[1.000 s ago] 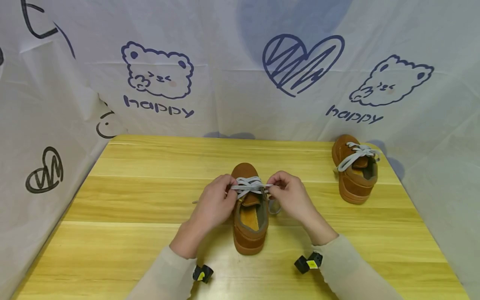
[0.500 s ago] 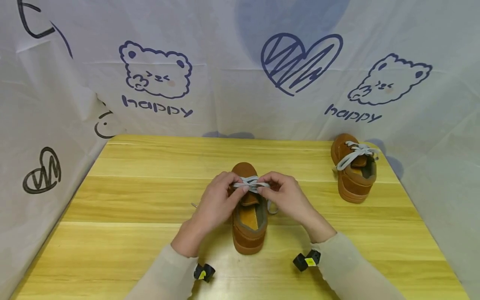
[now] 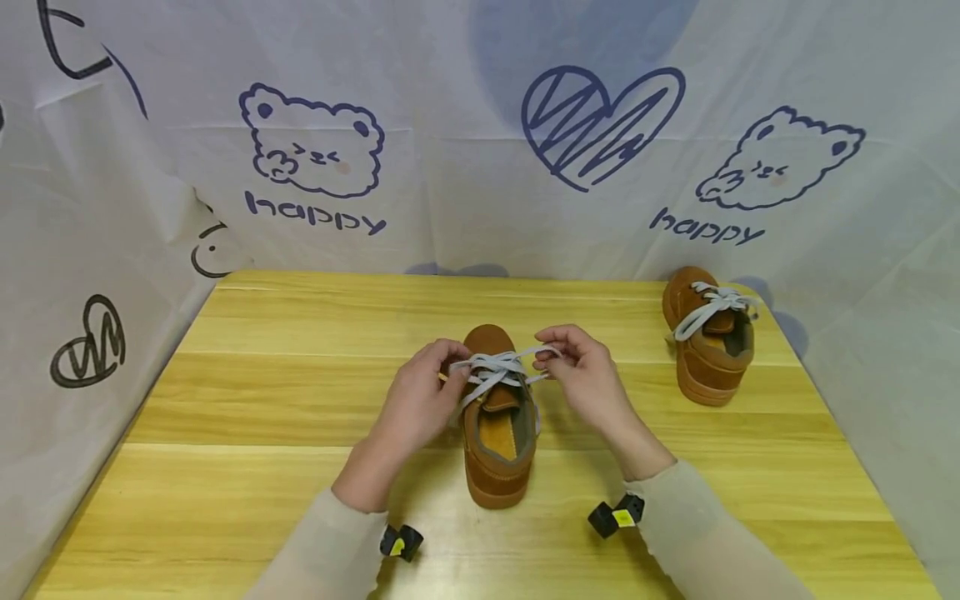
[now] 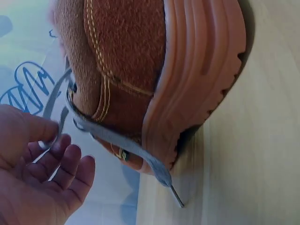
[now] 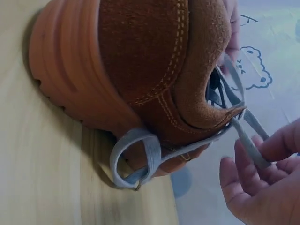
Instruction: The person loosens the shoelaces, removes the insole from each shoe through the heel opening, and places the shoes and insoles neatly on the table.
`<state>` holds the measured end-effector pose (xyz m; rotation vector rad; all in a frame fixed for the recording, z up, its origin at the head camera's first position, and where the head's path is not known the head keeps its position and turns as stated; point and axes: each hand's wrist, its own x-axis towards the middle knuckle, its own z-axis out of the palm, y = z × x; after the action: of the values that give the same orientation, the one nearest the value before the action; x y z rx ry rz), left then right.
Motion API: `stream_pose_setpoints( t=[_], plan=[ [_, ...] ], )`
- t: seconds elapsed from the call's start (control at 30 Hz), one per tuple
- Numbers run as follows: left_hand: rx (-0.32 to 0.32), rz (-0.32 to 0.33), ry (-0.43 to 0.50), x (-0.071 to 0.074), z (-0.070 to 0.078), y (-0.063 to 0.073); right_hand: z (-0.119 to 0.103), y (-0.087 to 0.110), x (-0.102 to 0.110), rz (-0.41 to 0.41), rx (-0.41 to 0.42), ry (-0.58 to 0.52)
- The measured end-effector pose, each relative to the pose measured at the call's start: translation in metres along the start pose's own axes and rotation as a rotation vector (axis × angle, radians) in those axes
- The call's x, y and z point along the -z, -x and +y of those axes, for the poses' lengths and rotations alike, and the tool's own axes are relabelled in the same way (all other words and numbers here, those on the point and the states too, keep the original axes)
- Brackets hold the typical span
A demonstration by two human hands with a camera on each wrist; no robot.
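A brown suede shoe (image 3: 498,481) stands on the table, toe pointing away, with pale grey laces (image 3: 495,367) crossed over its tongue. On its left side my left hand (image 3: 417,396) pinches a loop of the lace (image 4: 52,103) between thumb and forefinger. My right hand (image 3: 588,383), apart from the shoe on its right side, pinches another loop of lace (image 5: 251,146) drawn outward. One loose end with a metal tip (image 4: 177,197) hangs past the sole in the left wrist view. A curled lace end (image 5: 115,159) hangs along the other side in the right wrist view.
A second brown shoe (image 3: 712,379), its grey laces tied in a bow, stands at the back right of the wooden table (image 3: 262,400). White cloth (image 3: 450,192) with drawn bears and hearts hangs behind and at the sides. Both wrists carry small black cameras (image 3: 617,517).
Both hands came together over the laces, then drew apart again, each with a lace loop. The right hand is now farther from the shoe. The shoe stayed in place.
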<state>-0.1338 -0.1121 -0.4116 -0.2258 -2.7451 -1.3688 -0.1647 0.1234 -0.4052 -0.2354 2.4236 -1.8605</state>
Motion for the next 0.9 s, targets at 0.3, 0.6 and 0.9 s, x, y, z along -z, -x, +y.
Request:
stream_pose_setpoints(
  t=[0.3, 0.6, 0.9],
  plan=[
    [-0.163, -0.083, -0.118, -0.006, 0.011, -0.003, -0.005, 0.001, 0.0, -0.141, 0.03, 0.156],
    [0.006, 0.093, 0.024, 0.003, 0.001, -0.001, 0.0, -0.001, 0.009, 0.054, 0.024, 0.042],
    [0.153, 0.136, 0.283, 0.027, -0.016, 0.003, 0.002, -0.002, 0.029, 0.079, 0.043, -0.119]
  ],
)
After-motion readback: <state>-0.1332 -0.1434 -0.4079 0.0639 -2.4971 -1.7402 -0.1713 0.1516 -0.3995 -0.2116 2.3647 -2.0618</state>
